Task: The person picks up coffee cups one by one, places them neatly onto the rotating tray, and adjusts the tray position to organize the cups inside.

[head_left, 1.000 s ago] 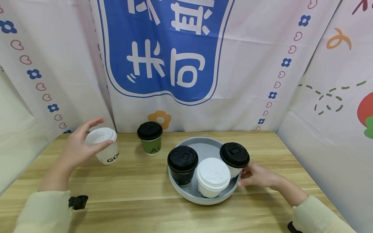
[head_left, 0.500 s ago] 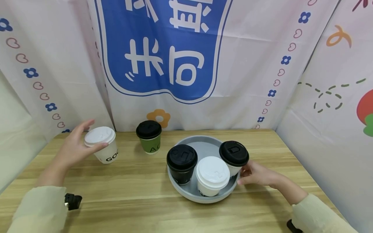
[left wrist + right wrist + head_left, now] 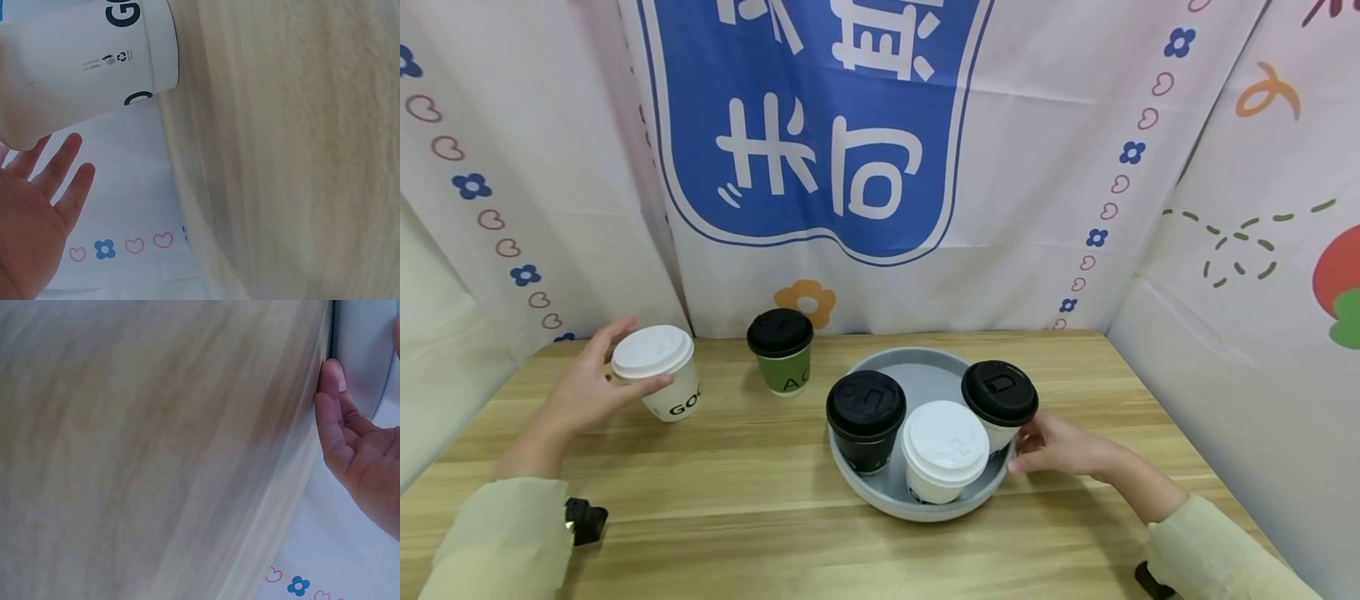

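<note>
Left grip (image 3: 583, 392): forearm up from lower left, palm toward white-lidded cup (image 3: 672, 395), thumb straight across its near side, other fingers extended and spread. Wide around the cup; can't tell if the thumb touches. Cup upright on desk (image 3: 737, 500), left of green cup (image 3: 786, 372). Right grip (image 3: 1060, 450): forearm in from lower right, fingers bent, thumb and fingertips holding gray tray (image 3: 925, 377) at its right edge. Tray flat on desk, three lidded cups in it.
</note>
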{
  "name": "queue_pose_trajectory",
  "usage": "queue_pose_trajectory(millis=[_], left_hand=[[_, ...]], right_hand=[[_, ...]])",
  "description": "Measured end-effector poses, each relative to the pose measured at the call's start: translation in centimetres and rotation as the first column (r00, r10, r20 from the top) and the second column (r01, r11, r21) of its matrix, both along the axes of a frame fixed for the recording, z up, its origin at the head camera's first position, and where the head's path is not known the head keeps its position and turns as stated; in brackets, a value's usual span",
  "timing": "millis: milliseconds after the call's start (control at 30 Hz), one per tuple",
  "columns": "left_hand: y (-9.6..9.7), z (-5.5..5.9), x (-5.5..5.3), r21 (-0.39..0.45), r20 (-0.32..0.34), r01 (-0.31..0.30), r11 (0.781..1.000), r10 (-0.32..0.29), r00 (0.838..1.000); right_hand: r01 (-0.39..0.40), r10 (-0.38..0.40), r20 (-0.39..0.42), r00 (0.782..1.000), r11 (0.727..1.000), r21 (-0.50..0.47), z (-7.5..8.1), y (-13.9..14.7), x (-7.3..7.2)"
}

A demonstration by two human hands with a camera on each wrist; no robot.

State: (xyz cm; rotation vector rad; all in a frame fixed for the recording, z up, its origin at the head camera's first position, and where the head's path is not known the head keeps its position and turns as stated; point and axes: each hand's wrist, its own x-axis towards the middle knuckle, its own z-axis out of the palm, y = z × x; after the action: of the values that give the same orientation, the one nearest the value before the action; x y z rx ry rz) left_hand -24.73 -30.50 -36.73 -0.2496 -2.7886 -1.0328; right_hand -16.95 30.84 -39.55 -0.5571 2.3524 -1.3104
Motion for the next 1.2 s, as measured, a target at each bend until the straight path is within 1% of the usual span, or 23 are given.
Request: queue_pose_trajectory(millis=[200, 333, 633, 1000, 1200], left_hand=[[0.0, -0.3, -0.1, 0.007, 0.009, 0.006, 1.000, -0.006, 1.000], [0.0, -0.3, -0.2, 0.005, 0.025, -0.001, 1.000, 0.000, 1.000], [-0.1, -0.3, 0.0, 0.012, 0.046, -0.007, 1.000, 0.006, 0.999], [-0.1, 0.2, 0.7, 0.003, 0.029, -0.018, 1.000, 0.018, 0.999], [-0.1, 0.7, 1.3, 0.018, 0.019, 0.001, 1.000, -0.001, 1.000]], right_hand=[[-0.003, 0.003, -0.002, 1.000, 1.000, -0.009, -0.1, 0.0, 0.0], [0.000, 0.000, -0.003, 1.000, 1.000, -0.010, 0.0, 0.0, 0.0], [0.014, -0.014, 0.006, 1.000, 1.000, -0.003, 0.1, -0.1, 0.2], [0.012, -0.012, 0.000, 1.000, 1.000, 0.003, 0.2, -0.2, 0.3], [0.007, -0.007, 0.004, 1.000, 1.000, 0.000, 0.2, -0.2, 0.3]])
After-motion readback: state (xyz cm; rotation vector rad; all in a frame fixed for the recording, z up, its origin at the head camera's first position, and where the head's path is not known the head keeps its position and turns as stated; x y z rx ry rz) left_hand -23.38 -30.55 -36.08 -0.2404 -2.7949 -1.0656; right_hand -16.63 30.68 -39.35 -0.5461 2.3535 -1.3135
